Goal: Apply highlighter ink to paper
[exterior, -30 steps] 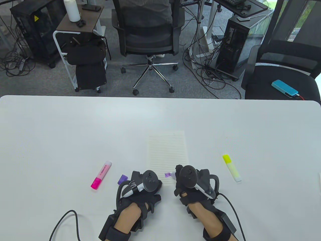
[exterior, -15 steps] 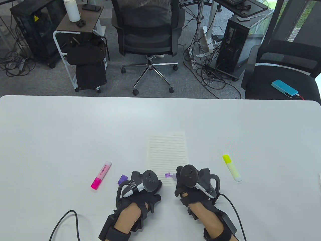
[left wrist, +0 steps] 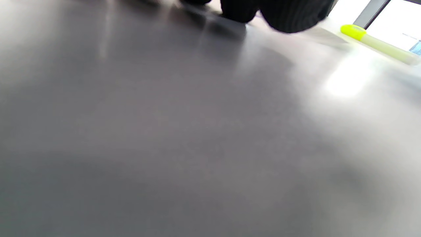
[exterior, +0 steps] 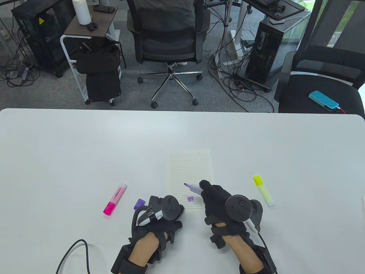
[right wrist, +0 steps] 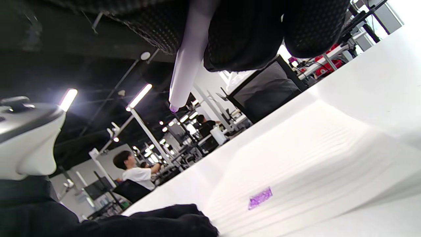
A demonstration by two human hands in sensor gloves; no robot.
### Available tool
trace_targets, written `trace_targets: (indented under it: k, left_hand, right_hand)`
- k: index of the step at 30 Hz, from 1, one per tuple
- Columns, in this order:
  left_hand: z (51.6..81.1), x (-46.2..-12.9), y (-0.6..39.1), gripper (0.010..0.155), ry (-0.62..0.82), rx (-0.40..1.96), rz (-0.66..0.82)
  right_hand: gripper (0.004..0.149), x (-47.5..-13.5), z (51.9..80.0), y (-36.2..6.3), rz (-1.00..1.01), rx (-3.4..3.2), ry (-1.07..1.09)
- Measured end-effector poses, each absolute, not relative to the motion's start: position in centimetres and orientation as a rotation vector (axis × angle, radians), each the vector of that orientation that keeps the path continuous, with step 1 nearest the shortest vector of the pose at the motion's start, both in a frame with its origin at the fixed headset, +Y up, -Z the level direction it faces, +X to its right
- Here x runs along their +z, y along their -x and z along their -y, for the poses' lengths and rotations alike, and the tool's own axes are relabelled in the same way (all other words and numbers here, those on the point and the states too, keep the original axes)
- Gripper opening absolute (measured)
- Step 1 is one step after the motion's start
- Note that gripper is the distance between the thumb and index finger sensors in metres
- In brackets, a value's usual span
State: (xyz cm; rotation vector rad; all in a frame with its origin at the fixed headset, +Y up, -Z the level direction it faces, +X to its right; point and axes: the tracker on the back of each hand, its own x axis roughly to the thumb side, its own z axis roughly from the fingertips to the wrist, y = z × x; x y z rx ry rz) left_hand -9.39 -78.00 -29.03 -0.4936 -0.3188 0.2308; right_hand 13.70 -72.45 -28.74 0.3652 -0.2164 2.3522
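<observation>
Table view: the right hand [exterior: 221, 204] pinches a purple highlighter [exterior: 193, 187] between curled fingers, its tip pointing up and left over the lined paper [exterior: 190, 168]. In the right wrist view the tip hangs clear of the sheet, not touching it. A small purple ink patch [exterior: 190, 199] sits low on the paper, just below the pen and between the two hands.

The left hand [exterior: 164, 217] rests on the table [exterior: 85, 142] at the paper's lower left corner, under its tracker; the fingers are hidden from above, and the left wrist view gives only blurred dark fingertips [left wrist: 289, 16] at the top edge, so I cannot tell whether they lie spread or curled. It looks to be holding nothing.

The purple cap [exterior: 139, 203] lies on the table just left of the left hand. Further left lies a pink highlighter [exterior: 115, 199], capped. A yellow highlighter [exterior: 263, 191] lies to the right of the paper, near the right hand and apart from it; it also shows in the left wrist view [left wrist: 375, 44].
</observation>
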Motion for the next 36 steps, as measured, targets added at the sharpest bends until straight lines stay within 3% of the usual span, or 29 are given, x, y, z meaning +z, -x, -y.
trace_targets:
  k: [8,15,20,26,36]
  left_hand:
    - [75.3,-28.8,11.1,0.063,0.315,0.357,0.339]
    - [72.4,-28.4,17.1,0.056,0.206,0.373,0.051]
    - [73.1,-28.6,20.0,0.061,0.3,0.312,-0.151]
    - [75.0,-29.4,19.3,0.073,0.377,0.189,-0.25]
    - [76.8,-30.6,17.7,0.064,0.375,0.042,-0.295]
  right_hand:
    - [0.042,-28.7,72.3,-14.4,0.22,2.283,-0.381]
    - [0.042,-28.7,72.2,-14.7,0.212,2.242,-0.39]
    - [0.042,-28.7,72.4,-14.6,0.196,2.239,-0.397]
    - [0.042,-28.8,72.8,-14.4,0.161,2.243,-0.403]
    - [0.042,-29.0,73.5,-13.9,0.113,2.265,-0.417]
